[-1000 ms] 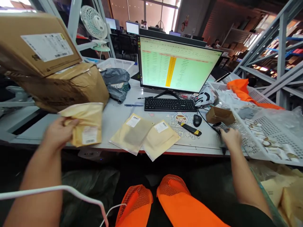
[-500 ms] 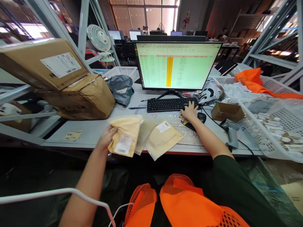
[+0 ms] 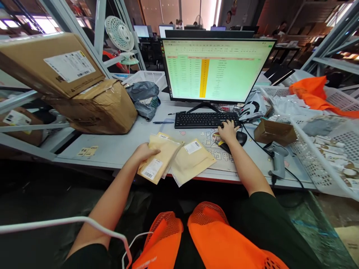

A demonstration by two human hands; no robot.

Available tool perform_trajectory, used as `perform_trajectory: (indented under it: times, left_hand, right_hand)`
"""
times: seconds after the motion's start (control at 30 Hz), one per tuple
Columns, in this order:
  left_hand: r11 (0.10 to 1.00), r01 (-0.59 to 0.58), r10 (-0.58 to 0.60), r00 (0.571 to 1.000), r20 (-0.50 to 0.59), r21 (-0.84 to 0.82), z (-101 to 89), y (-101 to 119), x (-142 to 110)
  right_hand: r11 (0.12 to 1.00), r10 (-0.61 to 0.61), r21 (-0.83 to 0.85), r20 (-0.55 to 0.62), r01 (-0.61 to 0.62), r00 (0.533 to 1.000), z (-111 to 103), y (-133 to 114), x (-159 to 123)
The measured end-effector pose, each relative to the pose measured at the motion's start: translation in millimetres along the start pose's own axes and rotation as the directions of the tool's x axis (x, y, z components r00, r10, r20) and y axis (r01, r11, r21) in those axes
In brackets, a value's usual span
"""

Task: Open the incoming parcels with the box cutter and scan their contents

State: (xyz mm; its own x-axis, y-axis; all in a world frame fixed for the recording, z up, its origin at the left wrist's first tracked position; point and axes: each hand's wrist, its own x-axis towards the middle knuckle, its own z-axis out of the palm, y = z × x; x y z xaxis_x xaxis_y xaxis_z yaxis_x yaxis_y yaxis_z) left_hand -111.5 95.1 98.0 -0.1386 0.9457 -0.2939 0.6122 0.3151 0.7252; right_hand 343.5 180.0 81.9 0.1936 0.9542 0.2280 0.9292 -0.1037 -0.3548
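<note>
Currently the left hand (image 3: 146,152) grips the left edge of a yellow padded envelope (image 3: 161,158), thumb laid flat over the papery face, the fingers hidden underneath. The held envelope is a soft, slightly bulging rectangle with a white barcode label at its near end. It sits at the near edge of the pale, smooth desk (image 3: 112,149), left of centre, and overlaps a second envelope (image 3: 174,157), of which only a strip and a labelled corner show. Just right lies a third envelope (image 3: 193,164), a flat, creased square, set askew, its near corner past the desk edge.

Right hand (image 3: 228,130): holding nothing visible, fingers spread at the right end of the black keyboard (image 3: 200,120), a long slab of small square keys. Exact key contact cannot be told. Near its wrist, partly covered by the forearm, a black and yellow cutter (image 3: 224,147); just right, a rounded black mouse (image 3: 241,138).

Farther right: an open brown cardboard carton (image 3: 276,132), a grey moulded scanner (image 3: 278,160) with a cable, and a white perforated plastic basket (image 3: 322,164). Far centre, a flat rectangular monitor (image 3: 221,71). Far left, a crumpled dark grey plastic bag (image 3: 144,99) beside a taped, wrinkled cardboard box (image 3: 103,108).
</note>
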Motion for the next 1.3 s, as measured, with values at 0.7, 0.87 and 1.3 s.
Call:
perform_trajectory:
  times: [0.7,0.87,1.3]
  left_hand:
    - [0.884,-0.467,0.445,0.851,0.280,0.014,105.7,74,-34]
    - [0.892,-0.452,0.429,0.845,0.320,-0.002,97.9,70,-44]
    - [0.658,-0.529,0.751,0.519,0.409,-0.536,121.1,105,-138]
  right_hand:
    - [0.934,-0.060,0.293,-0.437,0.205,0.897,-117,-38,-130]
    - [0.641,0.137,0.763,-0.012,-0.079,0.990,-62,-37,-263]
    - [-0.238,0.269,0.933,0.329,-0.268,0.905,-30,-65,-318]
